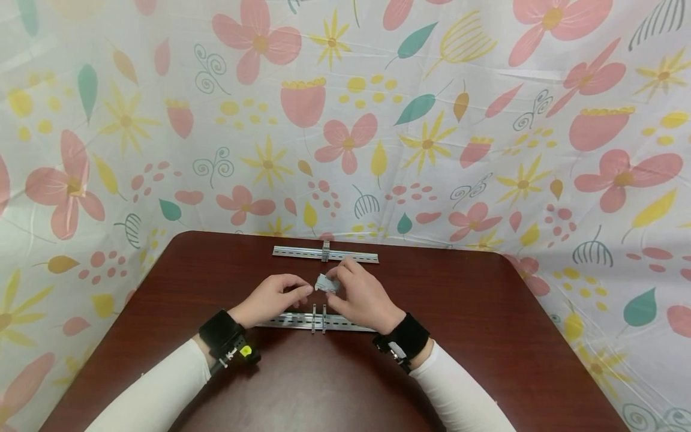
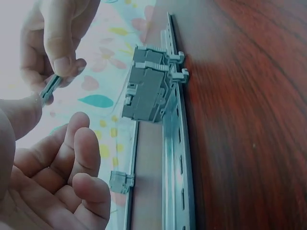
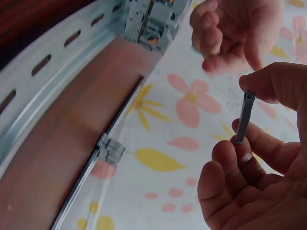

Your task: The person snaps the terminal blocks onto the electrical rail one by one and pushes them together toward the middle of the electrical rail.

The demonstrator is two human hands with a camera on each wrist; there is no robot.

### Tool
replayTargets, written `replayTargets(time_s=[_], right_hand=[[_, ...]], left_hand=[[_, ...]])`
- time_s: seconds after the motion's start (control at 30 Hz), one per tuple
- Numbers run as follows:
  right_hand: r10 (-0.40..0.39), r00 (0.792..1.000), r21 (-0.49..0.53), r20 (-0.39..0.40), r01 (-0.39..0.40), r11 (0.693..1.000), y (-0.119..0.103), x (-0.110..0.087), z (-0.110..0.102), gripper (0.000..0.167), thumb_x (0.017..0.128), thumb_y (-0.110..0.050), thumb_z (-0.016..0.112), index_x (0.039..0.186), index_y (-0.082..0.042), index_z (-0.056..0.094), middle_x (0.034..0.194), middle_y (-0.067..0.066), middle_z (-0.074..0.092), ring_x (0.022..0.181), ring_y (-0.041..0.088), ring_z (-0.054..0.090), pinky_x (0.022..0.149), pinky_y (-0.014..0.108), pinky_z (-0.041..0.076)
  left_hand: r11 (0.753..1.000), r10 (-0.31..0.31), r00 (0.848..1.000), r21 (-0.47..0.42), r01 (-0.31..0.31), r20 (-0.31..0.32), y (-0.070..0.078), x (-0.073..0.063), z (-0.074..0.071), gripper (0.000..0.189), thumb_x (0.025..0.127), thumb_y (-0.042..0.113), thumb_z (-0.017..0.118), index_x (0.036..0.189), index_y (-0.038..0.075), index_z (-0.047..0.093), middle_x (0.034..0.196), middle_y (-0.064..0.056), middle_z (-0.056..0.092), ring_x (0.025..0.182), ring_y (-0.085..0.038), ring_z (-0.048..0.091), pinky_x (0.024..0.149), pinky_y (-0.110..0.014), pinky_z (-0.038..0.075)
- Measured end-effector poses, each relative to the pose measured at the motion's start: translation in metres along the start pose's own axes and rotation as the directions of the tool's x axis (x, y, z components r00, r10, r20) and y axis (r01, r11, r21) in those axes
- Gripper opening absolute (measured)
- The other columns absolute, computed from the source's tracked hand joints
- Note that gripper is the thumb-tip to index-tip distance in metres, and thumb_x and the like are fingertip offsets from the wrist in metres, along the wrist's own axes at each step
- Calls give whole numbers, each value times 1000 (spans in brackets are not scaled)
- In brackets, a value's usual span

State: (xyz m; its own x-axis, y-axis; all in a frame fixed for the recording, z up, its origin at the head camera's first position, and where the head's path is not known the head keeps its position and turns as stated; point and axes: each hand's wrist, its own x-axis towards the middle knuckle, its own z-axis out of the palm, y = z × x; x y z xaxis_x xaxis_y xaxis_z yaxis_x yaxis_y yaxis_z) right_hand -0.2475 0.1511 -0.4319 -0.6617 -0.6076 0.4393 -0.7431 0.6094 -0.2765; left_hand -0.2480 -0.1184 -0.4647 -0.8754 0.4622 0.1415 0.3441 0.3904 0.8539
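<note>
A thin grey terminal block [image 1: 326, 283] is pinched edge-on between the thumb and fingertips of my right hand [image 1: 364, 297], above the table. My left hand [image 1: 278, 297] is close to the block's left end. Its fingers are loosely bent, with nothing gripped; whether the left thumb touches the block is unclear. Below the hands lies the near slotted metal DIN rail [image 1: 348, 324], partly covered by them. Grey terminal blocks [image 2: 146, 88] stand upright on this rail, a small gap between them.
Farther back lies a second DIN rail [image 1: 297, 252], carrying a grey block or blocks [image 1: 326, 252] near its middle. Both rails rest on a dark red-brown table [image 1: 464, 336]. A flower-patterned sheet [image 1: 345, 180] hangs behind the table and along its sides.
</note>
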Motion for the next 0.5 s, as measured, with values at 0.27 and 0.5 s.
replayTargets(time_s=[0.27,0.5], right_hand=[[-19,1000,1,11,19,1000,-7,0,2,27,99,-14,81,122,-6,72,114,4,57,90,14,53,74,28,52],[-27,999,-25,26,28,999,-9,0,5,26,98,-13,81,121,-5,72,111,3,55,89,13,53,74,27,53]], left_hand=[[999,4,1000,-33,-3,14,3,1,3,31,114,35,68,112,9,84,90,0,77,85,-21,71,79,-36,58],[997,5,1000,-76,-3,18,3,1,4,28,112,29,71,112,4,83,88,-2,78,83,-21,71,73,-30,56]])
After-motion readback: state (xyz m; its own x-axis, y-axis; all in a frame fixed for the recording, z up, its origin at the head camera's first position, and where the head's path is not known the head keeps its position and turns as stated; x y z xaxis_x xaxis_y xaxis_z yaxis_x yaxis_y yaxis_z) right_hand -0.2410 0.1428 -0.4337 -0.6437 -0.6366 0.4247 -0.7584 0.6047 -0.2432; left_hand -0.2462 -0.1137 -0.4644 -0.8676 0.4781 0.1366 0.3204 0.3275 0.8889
